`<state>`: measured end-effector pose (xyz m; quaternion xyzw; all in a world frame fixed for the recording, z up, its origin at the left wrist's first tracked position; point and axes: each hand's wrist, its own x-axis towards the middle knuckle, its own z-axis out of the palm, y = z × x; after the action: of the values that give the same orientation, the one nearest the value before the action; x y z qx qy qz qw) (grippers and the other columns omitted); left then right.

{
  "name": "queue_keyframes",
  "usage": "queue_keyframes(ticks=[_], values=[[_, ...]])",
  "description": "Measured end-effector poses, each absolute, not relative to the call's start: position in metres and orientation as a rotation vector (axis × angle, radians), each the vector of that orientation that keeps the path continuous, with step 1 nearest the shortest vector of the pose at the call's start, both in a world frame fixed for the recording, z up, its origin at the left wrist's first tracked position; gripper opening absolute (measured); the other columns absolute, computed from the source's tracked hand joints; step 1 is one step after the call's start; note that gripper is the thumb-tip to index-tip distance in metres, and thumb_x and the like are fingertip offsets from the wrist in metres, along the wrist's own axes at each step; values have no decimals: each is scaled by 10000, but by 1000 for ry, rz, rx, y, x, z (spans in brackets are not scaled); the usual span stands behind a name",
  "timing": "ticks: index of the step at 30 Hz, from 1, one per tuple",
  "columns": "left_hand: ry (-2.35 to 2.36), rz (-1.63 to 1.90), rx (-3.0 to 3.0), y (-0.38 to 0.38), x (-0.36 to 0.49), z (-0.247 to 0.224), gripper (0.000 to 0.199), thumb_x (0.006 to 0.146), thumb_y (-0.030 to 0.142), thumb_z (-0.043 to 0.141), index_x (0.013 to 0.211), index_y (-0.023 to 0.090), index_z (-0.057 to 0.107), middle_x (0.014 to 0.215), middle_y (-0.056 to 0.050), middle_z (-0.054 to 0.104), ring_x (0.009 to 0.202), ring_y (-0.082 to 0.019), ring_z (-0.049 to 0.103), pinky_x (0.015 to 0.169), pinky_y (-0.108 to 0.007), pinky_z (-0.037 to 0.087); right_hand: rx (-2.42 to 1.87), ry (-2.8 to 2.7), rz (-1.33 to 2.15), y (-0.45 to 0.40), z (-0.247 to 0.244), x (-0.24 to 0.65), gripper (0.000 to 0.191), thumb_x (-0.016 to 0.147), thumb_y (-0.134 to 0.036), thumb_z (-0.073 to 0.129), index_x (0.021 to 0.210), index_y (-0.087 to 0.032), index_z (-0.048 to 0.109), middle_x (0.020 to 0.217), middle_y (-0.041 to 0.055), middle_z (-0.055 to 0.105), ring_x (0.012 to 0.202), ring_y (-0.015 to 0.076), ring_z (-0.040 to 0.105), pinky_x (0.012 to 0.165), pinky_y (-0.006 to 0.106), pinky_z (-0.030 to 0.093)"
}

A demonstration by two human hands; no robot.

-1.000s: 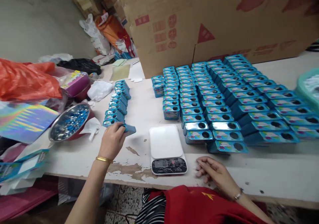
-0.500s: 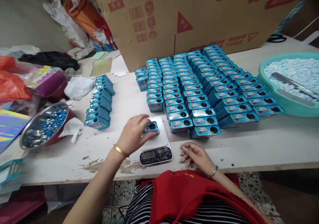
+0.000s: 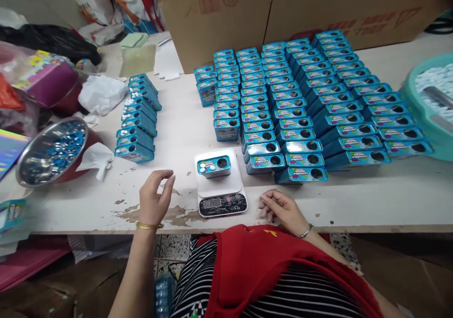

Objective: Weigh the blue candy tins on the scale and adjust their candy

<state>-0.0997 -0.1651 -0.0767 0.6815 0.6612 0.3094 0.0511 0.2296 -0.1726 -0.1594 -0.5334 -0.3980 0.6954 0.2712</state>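
A blue tin (image 3: 214,165) with a round opening lies on the white scale (image 3: 222,186), with a few white pieces on its top. The scale's display is lit. To the left of the scale, my left hand (image 3: 155,199) is above the table, thumb and fingers apart, holding nothing. My right hand (image 3: 281,209) rests near the front edge, right of the scale, fingers curled together; whatever may be between them is too small to make out. Rows of blue tins (image 3: 267,161) stand just beyond it.
A short row of tins (image 3: 134,153) stands at the left. Beside it are white crumpled plastic and a metal bowl (image 3: 26,179) of small blue-and-silver pieces. A teal basin (image 3: 410,120) of white pieces sits far right. A large cardboard box (image 3: 226,30) stands behind.
My left hand has let go of the tin on the scale and moved left. The view has shifted slightly downward. My right hand has stayed in about the same place.
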Motion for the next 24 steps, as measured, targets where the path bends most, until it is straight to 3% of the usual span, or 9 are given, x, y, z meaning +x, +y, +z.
queue_keyframes(ticks=[5, 10, 16, 24], values=[[1938, 1017, 2124, -166, -85, -76, 182, 889, 288, 515, 1023, 190, 591, 976, -61, 630, 945, -174, 592, 861, -339, 485, -1299, -1504, 1359, -162, -115, 208, 297, 897, -420, 523, 776, -155, 580, 702, 29, 534, 628, 119, 494, 565, 241, 404], [1873, 1041, 2286, -163, -66, -74, 328, 880, 299, 527, 1204, 245, 531, 1162, -88, 576, 1093, -212, 541, 926, -407, 468, -1007, -1711, 795, -122, -73, 167, 147, 918, -233, 510, 865, -172, 633, 813, 48, 536, 783, 152, 514, 696, 293, 435], [1774, 872, 2514, -159, -52, -81, 575, 853, 381, 565, 1380, 294, 354, 1435, -100, 378, 1333, -289, 341, 1066, -519, 329, -905, -1758, 797, -95, -83, 140, 209, 941, -231, 471, 977, -164, 665, 818, 49, 504, 792, 150, 515, 719, 300, 444], [1808, 743, 2556, -154, -22, -86, 600, 876, 393, 523, 1412, 269, 285, 1506, -107, 265, 1419, -297, 176, 1126, -601, 157, -976, -1701, 895, -96, -92, 140, 311, 979, -270, 380, 1145, -156, 618, 910, 76, 552, 878, 160, 547, 815, 314, 459]])
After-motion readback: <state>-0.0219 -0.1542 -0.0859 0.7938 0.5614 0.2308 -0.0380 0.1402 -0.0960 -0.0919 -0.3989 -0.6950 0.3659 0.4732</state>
